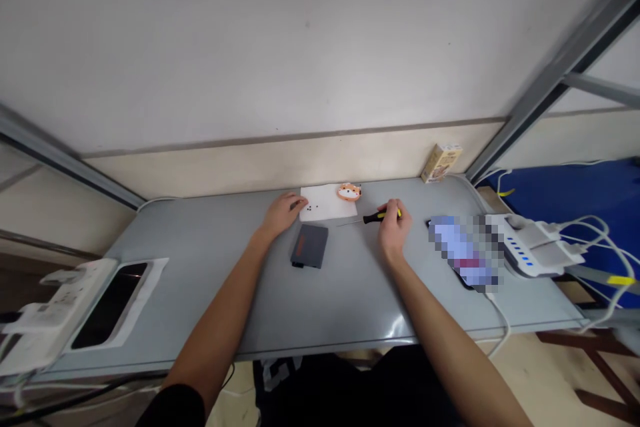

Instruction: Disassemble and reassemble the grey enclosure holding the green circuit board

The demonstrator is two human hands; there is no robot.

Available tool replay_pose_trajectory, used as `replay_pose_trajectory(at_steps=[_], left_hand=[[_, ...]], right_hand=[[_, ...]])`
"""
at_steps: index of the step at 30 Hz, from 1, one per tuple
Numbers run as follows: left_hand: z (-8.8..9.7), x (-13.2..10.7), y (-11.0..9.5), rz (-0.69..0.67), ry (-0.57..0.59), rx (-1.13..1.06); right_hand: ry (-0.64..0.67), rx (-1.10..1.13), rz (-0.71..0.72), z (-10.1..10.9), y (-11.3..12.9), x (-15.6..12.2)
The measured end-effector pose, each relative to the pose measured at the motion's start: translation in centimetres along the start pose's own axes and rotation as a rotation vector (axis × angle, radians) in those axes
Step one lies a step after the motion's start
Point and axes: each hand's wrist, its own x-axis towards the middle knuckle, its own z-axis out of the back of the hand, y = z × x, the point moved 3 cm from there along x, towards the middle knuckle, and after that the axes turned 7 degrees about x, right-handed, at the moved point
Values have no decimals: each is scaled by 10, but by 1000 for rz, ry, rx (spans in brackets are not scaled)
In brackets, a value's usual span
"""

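My right hand [393, 225] is closed round the black and yellow handle of a small screwdriver [373, 217], whose thin shaft points left just above the grey table [210, 280]. My left hand [284, 212] rests on the left edge of a white paper sheet [327, 203], fingers curled with the fingertips on the paper beside a few tiny dark screws [310, 209]. A small dark rectangular device [310, 246] lies flat on the table between my hands, nearer me. An orange and white animal-shaped object [349, 192] sits on the paper's far right corner.
A phone [465, 253] lies at the right, next to a white charging hub [530, 250] with blue lights and several cables. A small carton [440, 163] stands against the wall. At the left sit a dark screen on white paper [113, 303] and a white power strip [47, 320].
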Motion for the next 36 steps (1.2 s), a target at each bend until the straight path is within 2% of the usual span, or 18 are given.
replay_pose_trajectory(at_steps=[4, 8, 11, 14, 17, 18, 19, 22, 26, 29, 33, 36], left_hand=[[13, -26, -5, 40, -13, -93], [22, -64, -16, -33, 276, -288], [23, -79, -24, -21, 342, -317], [12, -81, -37, -22, 278, -302], [3, -81, -49, 2, 168, -165], [3, -82, -51, -6, 165, -144], [4, -83, -54, -28, 190, -147], [13, -87, -56, -98, 388, -228], [23, -87, -58, -102, 341, -213], [13, -86, -65, -118, 297, -161], [-4, -85, -70, -152, 262, -135], [-11, -84, -69, -152, 250, -131]], right_hand=[[3, -22, 11, 0, 1, -2], [-5, -30, 49, 1, 7, -5], [10, -23, 109, 1, 15, -8], [4, -42, 163, 1, 23, -12], [-14, -90, 216, 5, 27, -13], [-16, -103, 239, 7, 28, -12], [-18, -113, 264, 9, 29, -11], [12, -145, 328, 14, 31, -5], [160, -188, 407, 13, 30, -8], [215, -218, 439, 7, 29, -18], [140, -192, 481, 6, 31, -26], [-2, -176, 505, 11, 34, -21]])
